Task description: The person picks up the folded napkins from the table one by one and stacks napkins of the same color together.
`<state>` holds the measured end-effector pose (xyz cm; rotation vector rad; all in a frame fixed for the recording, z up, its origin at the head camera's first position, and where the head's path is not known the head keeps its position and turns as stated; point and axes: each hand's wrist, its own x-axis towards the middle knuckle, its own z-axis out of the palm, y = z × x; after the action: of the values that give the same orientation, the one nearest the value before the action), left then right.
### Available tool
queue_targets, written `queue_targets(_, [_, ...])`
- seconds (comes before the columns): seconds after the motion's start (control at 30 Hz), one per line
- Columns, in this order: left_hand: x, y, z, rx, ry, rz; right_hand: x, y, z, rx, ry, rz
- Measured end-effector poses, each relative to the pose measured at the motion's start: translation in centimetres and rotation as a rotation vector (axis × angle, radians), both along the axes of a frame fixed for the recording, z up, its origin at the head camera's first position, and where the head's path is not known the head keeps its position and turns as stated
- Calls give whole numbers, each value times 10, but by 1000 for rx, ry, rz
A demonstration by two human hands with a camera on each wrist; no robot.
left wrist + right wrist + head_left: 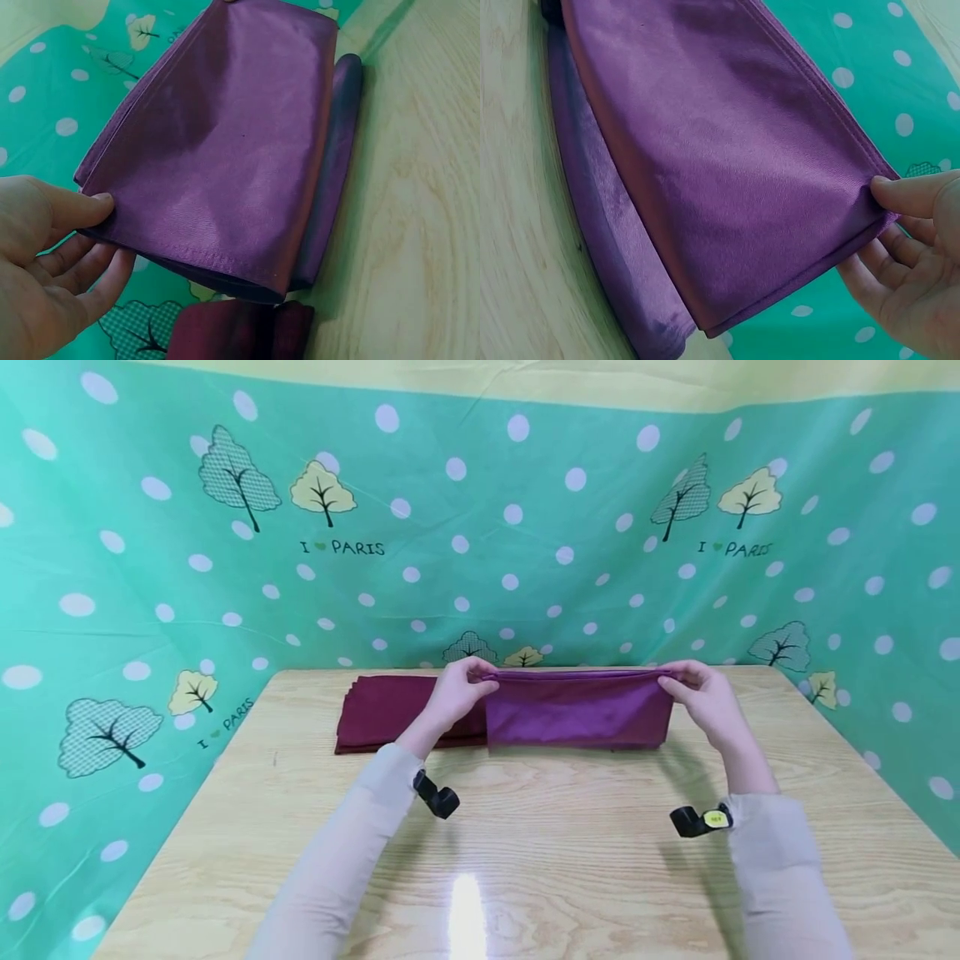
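A folded purple cloth [573, 714] hangs by its top edge between both hands, at the back of the table. My left hand [457, 693] pinches its upper left corner between thumb and fingers, seen close in the left wrist view. The upper right corner is pinched the same way by my right hand [701, 697]. In the right wrist view, the cloth [720, 165] shows a stitched hem along its top edge, with another purple layer below it. To the left lies a stack of folded dark maroon cloth [386, 714], partly hidden by my left hand and the purple cloth.
The light wood table [570, 852] carries the cloths near its far edge. A green dotted curtain [517, 543] with printed trees rises behind and along both sides. Small black wrist cameras are strapped at both cuffs.
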<state>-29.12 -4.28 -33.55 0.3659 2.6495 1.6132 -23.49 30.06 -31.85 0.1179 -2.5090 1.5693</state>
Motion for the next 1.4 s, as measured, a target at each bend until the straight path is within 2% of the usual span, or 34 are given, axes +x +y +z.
queue_targets(0.43, [-12, 10, 5, 0, 6, 43, -9, 6, 6, -41, 12, 2])
queue_targets(0.77, [-18, 16, -1, 36, -39, 64, -11, 8, 8, -6, -2, -14])
queue_targets(1.13, [-19, 22, -18, 58, -41, 71, -13, 13, -4, 12, -56, -21])
queue_targets(1.4, [-21, 28, -20, 73, -41, 89, -18, 14, -11, 22, -75, -63])
